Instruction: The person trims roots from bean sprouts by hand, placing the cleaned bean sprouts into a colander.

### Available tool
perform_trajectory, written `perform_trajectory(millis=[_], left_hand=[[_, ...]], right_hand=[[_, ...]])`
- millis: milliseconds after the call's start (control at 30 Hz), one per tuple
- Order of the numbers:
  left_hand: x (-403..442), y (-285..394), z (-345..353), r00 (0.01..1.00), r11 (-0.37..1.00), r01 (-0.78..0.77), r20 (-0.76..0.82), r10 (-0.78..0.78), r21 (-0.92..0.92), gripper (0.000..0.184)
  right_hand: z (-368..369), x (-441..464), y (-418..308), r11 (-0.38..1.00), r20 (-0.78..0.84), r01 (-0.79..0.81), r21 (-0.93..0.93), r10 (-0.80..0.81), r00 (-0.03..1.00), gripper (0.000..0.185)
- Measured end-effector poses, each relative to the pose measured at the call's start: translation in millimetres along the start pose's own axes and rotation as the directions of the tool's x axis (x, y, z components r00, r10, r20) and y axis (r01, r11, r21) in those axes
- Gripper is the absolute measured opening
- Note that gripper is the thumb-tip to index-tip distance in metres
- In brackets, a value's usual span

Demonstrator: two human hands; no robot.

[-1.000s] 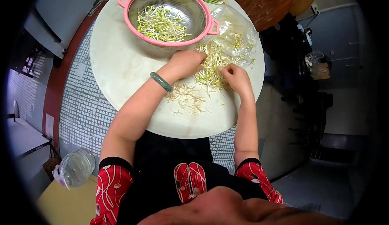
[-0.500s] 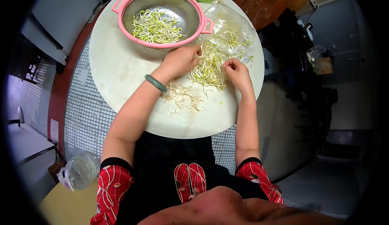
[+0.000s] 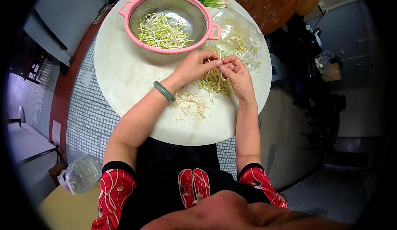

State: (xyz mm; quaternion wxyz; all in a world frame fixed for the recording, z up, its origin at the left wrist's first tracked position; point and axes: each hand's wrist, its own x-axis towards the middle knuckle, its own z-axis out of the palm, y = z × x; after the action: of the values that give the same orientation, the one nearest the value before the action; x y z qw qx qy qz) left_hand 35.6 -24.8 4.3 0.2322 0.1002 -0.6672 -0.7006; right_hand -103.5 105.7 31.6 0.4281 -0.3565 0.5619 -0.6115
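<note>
Above a pile of bean sprouts (image 3: 216, 85) on the round white table (image 3: 128, 79), my two hands meet at the fingertips. My left hand (image 3: 197, 67), with a green bangle at its wrist, is closed in a pinch on a bean sprout. From the other side my right hand (image 3: 240, 79) pinches at the same sprout; most of it is hidden by the fingers. Thin, brownish root ends (image 3: 191, 105) lie scattered on the table nearer to me. Beyond my left hand stands a pink-rimmed mesh colander (image 3: 165, 50) with more sprouts (image 3: 163, 33) inside.
A clear plastic bag (image 3: 231, 25) lies behind the pile with some sprouts in it. Green onions (image 3: 209, 1) rest at the table's far side. A brown wooden tabletop (image 3: 264, 2) is beyond. A big clear plastic bottle (image 3: 84, 174) stands at lower left.
My hands were apart at either side of the pile. They have come together above it, the left moving right and the right moving slightly left, fingertips now touching.
</note>
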Motion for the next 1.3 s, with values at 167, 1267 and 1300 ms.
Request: perform_trajectory(millis=[167, 1267, 1300], left_hand=[[4, -7, -2, 0.991, 0.982, 0.135, 0.001, -0.136, -0.131, 0.02], [1, -5, 1, 0.994, 0.994, 0.099, 0.035, -0.1, 0.043, 0.016], [1, -6, 1, 0.992, 0.991, 0.12, 0.036, -0.123, 0.056, 0.016]], right_hand=[[5, -2, 4, 1.0, -0.036, -0.019, -0.017, 0.018, 0.999, 0.022], [-8, -15, 15, 0.982, -0.057, -0.158, -0.107, 0.152, 0.987, 0.011], [-7, -15, 15, 0.98, -0.059, -0.154, -0.124, 0.147, 0.987, 0.011]])
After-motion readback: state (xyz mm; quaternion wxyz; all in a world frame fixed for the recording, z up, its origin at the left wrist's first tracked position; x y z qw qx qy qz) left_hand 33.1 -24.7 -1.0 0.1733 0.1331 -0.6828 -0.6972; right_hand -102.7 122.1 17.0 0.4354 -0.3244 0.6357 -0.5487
